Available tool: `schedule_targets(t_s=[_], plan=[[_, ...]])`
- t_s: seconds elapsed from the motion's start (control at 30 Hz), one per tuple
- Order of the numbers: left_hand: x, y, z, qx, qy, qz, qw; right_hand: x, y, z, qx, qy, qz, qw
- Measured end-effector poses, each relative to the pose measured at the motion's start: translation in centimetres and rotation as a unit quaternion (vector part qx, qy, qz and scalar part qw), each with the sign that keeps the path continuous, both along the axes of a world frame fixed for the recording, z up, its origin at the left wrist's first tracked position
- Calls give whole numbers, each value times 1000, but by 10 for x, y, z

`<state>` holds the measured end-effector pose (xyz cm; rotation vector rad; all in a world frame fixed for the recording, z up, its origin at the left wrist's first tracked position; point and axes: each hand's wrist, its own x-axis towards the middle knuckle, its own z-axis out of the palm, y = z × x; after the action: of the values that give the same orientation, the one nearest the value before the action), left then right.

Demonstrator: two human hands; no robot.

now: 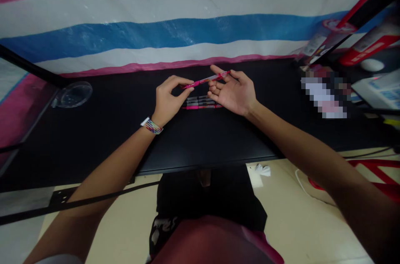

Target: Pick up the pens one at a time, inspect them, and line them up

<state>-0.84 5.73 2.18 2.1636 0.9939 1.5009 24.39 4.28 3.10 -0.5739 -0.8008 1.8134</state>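
A pink pen (206,79) with a clear barrel is held just above the black table, tilted up slightly to the right. My left hand (170,99) pinches its pink grip end between thumb and fingertips. At the other end, my right hand (236,93) has the thumb against the pen, with the index finger stretched out behind it and the other fingers half curled, palm up. Under my hands, several dark-gripped pens (200,100) lie side by side on the table. Nearest me in that row is another pink pen (200,107). My right fingers partly cover the row's right end.
The black table (206,139) runs up to a striped plastic sheet (187,6). A clear round lid or dish (74,94) sits at the left. On the right stand a clear cup (328,37), a red-and-white container (368,47), a white rounded object (372,65) and a box (381,89).
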Motion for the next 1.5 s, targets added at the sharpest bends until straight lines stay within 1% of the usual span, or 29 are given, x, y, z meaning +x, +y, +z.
schedule_targets(t_s=[0.17, 0.37, 0.5, 0.67, 0.93, 1.1, 1.27, 1.33, 1.5], plan=[[1, -1, -1, 5, -4, -5, 1000, 0, 1, -2, -9, -7, -15, 1000], [1, 0, -1, 13, -7, -9, 1000, 1, 1, -1, -4, -12, -7, 1000], [0, 0, 0, 4, -1, -1, 1000, 1, 0, 1, 14, -48, -22, 998], [0, -1, 0, -5, 15, 15, 1000, 0, -1, 4, 23, -80, -24, 996], [0, -1, 0, -6, 25, 13, 1000, -1, -1, 3, 14, -64, -40, 997], [-1, 0, -1, -1, 16, 7, 1000, 1, 0, 3, 39, -78, -28, 996], [0, -1, 1, -7, 4, 1, 1000, 1, 0, 6, 39, -91, -22, 995], [0, -1, 1, -9, 1, 0, 1000, 2, 2, 5, 48, -105, -38, 993], [-5, 5, 0, -9, 1, 14, 1000, 15, 11, 2, 87, -171, -126, 973]])
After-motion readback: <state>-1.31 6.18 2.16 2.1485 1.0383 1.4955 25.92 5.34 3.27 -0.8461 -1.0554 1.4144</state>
